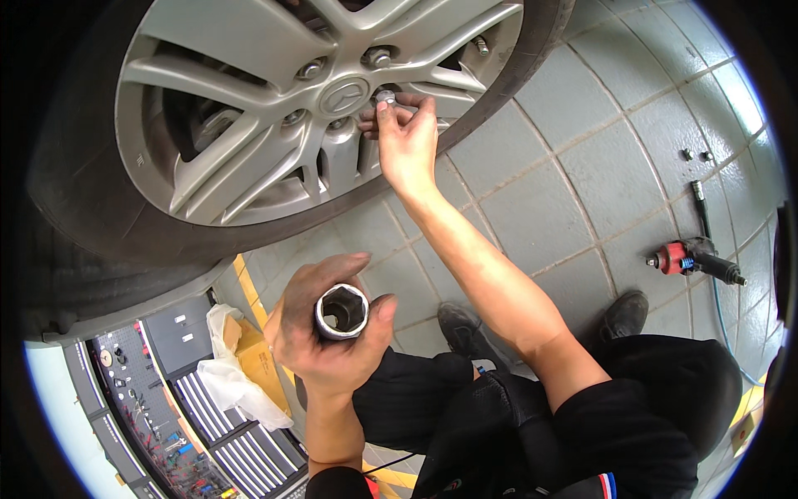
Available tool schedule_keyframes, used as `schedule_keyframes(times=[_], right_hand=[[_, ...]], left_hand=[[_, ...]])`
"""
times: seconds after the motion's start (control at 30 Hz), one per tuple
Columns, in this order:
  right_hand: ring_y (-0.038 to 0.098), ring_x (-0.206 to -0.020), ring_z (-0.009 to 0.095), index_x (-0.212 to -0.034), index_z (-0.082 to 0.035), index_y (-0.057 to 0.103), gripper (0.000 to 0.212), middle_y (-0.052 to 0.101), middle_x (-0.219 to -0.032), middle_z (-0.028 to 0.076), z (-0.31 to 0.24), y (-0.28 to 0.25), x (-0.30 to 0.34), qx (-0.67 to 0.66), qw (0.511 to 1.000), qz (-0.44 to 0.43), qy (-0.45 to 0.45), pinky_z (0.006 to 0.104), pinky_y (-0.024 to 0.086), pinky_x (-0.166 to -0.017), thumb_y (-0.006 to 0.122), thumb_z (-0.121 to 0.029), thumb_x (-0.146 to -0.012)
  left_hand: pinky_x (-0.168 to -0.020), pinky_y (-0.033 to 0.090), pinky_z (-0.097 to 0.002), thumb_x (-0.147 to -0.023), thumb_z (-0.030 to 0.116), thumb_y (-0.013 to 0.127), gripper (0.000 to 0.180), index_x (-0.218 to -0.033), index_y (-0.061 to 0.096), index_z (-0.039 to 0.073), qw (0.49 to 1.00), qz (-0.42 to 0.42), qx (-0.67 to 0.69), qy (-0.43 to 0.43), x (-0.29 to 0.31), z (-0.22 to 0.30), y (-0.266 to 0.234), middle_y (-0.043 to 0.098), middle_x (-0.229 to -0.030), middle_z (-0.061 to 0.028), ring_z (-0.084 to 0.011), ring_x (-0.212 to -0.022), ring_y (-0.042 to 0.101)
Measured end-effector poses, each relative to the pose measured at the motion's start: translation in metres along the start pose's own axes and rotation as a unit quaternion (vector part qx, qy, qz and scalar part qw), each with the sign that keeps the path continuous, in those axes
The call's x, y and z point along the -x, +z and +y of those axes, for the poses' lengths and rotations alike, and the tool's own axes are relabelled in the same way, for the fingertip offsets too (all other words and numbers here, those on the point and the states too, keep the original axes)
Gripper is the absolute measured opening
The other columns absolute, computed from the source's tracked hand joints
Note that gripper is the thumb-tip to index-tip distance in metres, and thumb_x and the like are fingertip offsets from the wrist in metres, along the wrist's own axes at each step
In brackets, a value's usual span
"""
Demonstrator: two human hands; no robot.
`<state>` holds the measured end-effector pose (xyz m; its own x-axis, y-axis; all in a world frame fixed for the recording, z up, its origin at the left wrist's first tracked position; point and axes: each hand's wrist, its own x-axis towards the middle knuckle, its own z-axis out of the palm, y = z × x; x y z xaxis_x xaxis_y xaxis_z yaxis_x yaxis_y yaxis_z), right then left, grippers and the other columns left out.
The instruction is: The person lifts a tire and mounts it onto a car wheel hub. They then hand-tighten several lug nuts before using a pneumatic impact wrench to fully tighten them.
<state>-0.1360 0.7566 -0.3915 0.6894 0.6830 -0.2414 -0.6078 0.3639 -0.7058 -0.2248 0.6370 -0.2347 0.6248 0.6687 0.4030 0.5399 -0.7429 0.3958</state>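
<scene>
We have the deep metal socket (347, 308) between seven and eight o'clock of centre, its six-sided mouth turned up toward us, with the left hand (298, 333) curled round its outer wall. At twelve, the right hand (409, 143) pinches a small shiny lug nut (385, 97) between thumb and fingertips, at three o'clock from the centre cap (344, 97) of the silver wheel (313, 101); those fingers cover the seat, so we cannot tell whether any thread has caught. We judge the nut light, hard and apt to slip if greasy, best gripped across its flats near the outer end. The socket should feel stiff, dense and fairly heavy, hardly fragile, and we would hold it round the barrel, keeping fingers off the mouth. Below us spreads a grey tiled floor (594, 179), smooth and glossy toward two o'clock. At three lies a red and black impact wrench (689, 257), with a blue hose (721, 324) curving near four. Around eight, a tool cabinet (177, 337) stands beyond a cardboard piece (259, 363) and crumpled clear plastic (229, 383).
</scene>
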Motion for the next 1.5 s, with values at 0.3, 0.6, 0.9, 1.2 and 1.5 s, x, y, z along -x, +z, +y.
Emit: schedule_keyframes(times=[0.3,0.6,0.9,1.2,1.5], right_hand=[[0.062,-0.063,0.011,-0.090,0.005,0.057,0.026,0.068,-0.072,0.010,0.000,-0.007,-0.005,0.190,0.977,0.054,-0.083,0.0258,0.049,-0.059,0.066,-0.019,-0.086],[0.053,-0.046,0.013,-0.080,0.006,0.059,0.046,0.061,-0.059,0.010,-0.010,-0.004,-0.013,0.028,0.987,-0.044,0.154,0.0272,0.043,-0.045,0.042,-0.033,-0.098],[0.057,-0.048,0.014,-0.075,0.003,0.059,0.046,0.063,-0.062,0.010,-0.005,-0.012,-0.016,0.094,0.982,-0.069,0.150,0.0287,0.046,-0.049,0.046,-0.035,-0.096],[0.054,-0.051,0.015,-0.088,0.001,0.060,0.044,0.055,-0.059,0.005,-0.016,-0.012,-0.013,-0.114,0.940,-0.114,0.300,0.0298,0.047,-0.053,0.041,-0.037,-0.098],[0.058,-0.053,0.016,-0.087,0.000,0.056,0.039,0.059,-0.065,0.006,-0.011,-0.009,-0.012,-0.147,0.948,-0.026,0.282,0.0275,0.047,-0.053,0.047,-0.037,-0.096]], left_hand=[[-0.051,0.046,-0.0240,-0.068,0.018,0.080,0.038,-0.093,0.058,-0.001,1.000,0.012,-0.006,-0.010,0.007,0.001,-0.007,0.068,-0.084,-0.0126,-0.0159,-0.056,0.058],[-0.051,0.045,-0.0242,-0.067,0.018,0.080,0.037,-0.092,0.061,-0.002,1.000,0.017,-0.001,-0.009,0.005,0.005,-0.004,0.068,-0.084,-0.0119,-0.0154,-0.055,0.058],[-0.051,0.046,-0.0242,-0.067,0.017,0.080,0.037,-0.092,0.060,-0.002,1.000,0.015,0.002,-0.003,0.002,0.004,-0.001,0.068,-0.085,-0.0120,-0.0153,-0.056,0.058],[-0.051,0.046,-0.0240,-0.066,0.017,0.080,0.038,-0.092,0.059,-0.002,1.000,0.004,-0.001,0.002,0.001,0.004,0.000,0.068,-0.085,-0.0119,-0.0152,-0.055,0.059],[-0.051,0.046,-0.0239,-0.066,0.017,0.080,0.037,-0.092,0.060,-0.002,1.000,0.006,0.002,-0.003,-0.002,0.005,0.003,0.068,-0.085,-0.0115,-0.0150,-0.055,0.059]])
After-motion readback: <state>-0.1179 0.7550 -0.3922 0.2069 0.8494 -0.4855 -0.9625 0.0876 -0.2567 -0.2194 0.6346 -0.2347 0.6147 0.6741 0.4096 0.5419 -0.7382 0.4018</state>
